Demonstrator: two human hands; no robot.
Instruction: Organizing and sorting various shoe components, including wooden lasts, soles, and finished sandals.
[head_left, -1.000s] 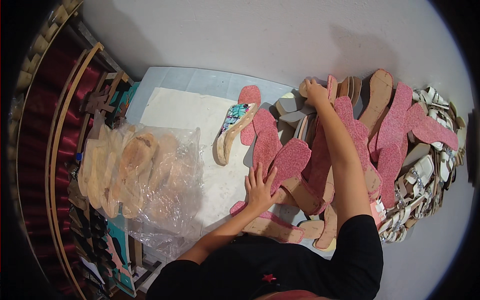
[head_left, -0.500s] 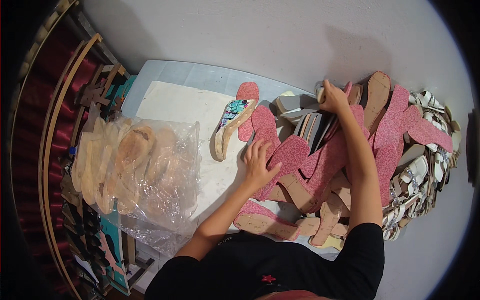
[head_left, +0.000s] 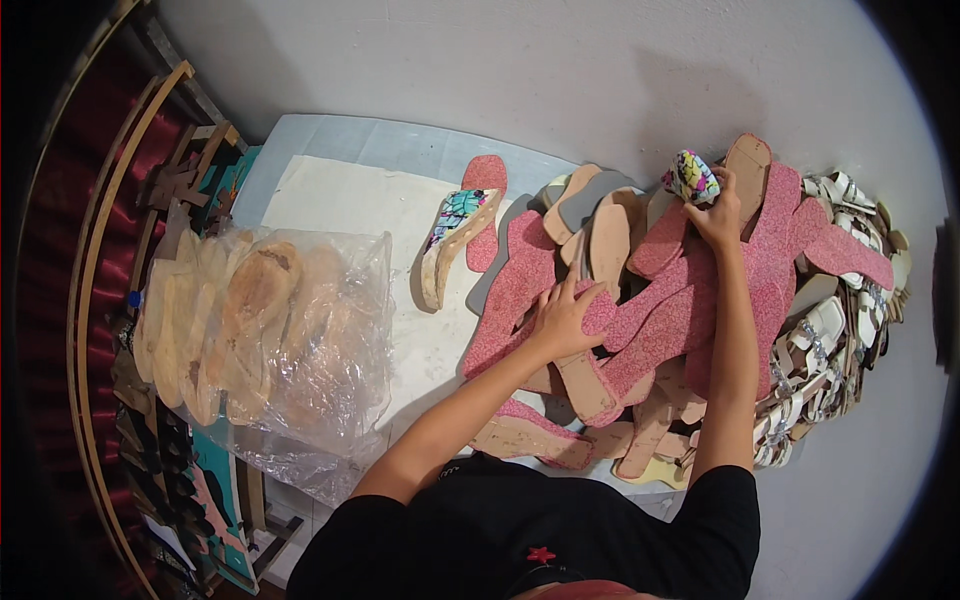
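Up by the wall, my right hand [head_left: 722, 212] is closed around a shoe last with a colourful patterned upper [head_left: 690, 177], just above the pile. Much of the last is hidden by the hand and by the angle. My left hand [head_left: 566, 322] lies with fingers spread on the pink speckled insoles [head_left: 515, 280] heaped in the middle. A matching last with a patterned upper [head_left: 455, 238] rests on its side on white paper [head_left: 330, 200], against a single pink insole [head_left: 487, 175]. Several tan insoles [head_left: 611, 240] stand tilted in the pile beyond my left hand.
To the left, a clear plastic bag [head_left: 350, 350] holds several pale shoe lasts [head_left: 262, 290]. White strappy sandals [head_left: 830, 325] are heaped at the right end of the table. A wooden rack [head_left: 85, 300] with dark red cloth stands at the far left; the wall [head_left: 500, 70] borders the back.
My right hand has moved right and turned the last so its patterned upper shows. My left hand has shifted right over the insoles. Tan insoles in the pile have tipped into view.
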